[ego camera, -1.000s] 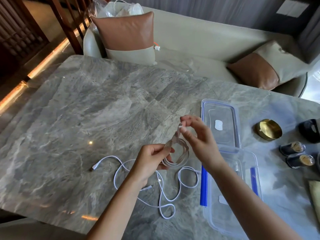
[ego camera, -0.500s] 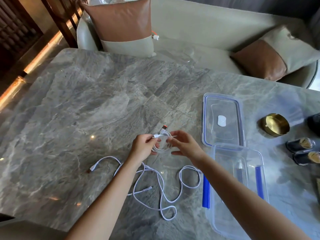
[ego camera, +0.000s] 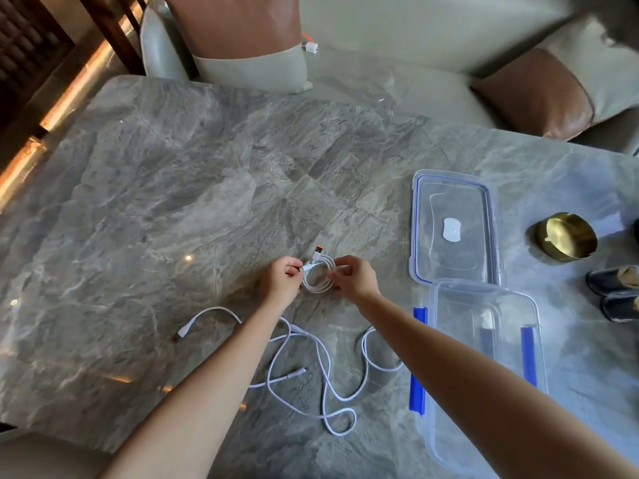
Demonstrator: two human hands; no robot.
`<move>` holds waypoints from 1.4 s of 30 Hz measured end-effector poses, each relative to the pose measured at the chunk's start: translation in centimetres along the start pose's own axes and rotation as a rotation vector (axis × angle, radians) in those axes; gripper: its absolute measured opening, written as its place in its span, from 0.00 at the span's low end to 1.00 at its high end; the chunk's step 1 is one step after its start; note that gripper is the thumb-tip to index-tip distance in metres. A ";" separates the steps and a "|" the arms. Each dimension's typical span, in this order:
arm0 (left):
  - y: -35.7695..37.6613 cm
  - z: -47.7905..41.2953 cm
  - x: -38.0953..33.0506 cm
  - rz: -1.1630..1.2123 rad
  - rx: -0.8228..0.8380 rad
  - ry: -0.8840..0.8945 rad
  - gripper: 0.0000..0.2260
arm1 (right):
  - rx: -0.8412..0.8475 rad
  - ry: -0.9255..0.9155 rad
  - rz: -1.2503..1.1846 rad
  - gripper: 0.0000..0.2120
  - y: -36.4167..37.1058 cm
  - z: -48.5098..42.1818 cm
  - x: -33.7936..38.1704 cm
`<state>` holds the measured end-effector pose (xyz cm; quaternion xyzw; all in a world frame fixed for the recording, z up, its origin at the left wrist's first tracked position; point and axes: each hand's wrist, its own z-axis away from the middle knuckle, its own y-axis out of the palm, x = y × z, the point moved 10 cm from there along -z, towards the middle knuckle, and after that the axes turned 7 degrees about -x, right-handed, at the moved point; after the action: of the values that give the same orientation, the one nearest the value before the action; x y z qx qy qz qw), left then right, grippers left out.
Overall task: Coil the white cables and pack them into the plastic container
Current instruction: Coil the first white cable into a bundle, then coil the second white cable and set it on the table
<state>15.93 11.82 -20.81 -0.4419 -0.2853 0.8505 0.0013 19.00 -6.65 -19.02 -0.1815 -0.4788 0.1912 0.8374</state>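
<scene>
**A:** What are the hands doing?

**B:** The left hand (ego camera: 281,276) has its fingers curled, pinching the left side of the coil (ego camera: 318,280) at a small plug. The right hand (ego camera: 353,280) pinches the right side between thumb and forefinger. Both forearms reach forward and converge on it.

**A:** How does the coil lie?

**B:** It is a flat ring low over the table (ego camera: 166,202), and I cannot tell whether it touches. Its orange-tipped plug (ego camera: 317,252) sticks out at the far side, pointing away from the person.

**A:** Any change?

**B:** A second ago the coil stood upright, with the right hand raised above it. Now both hands are lower and level.

**A:** And around them?

**B:** A loose cable (ego camera: 321,371) sprawls in loops between the forearms. The open container (ego camera: 534,340) sits right of the right arm, its long side running away from the person. The lid (ego camera: 416,223) lies just beyond it.
</scene>
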 end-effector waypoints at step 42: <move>-0.1 13.8 -4.0 -0.162 0.060 0.476 0.05 | 0.196 -0.625 0.351 0.05 -4.7 10.1 5.1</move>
<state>7.99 4.18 -11.57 -0.6054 -0.2861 0.7275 0.1495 13.26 -6.99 -8.18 -0.1124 -0.6524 0.4230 0.6188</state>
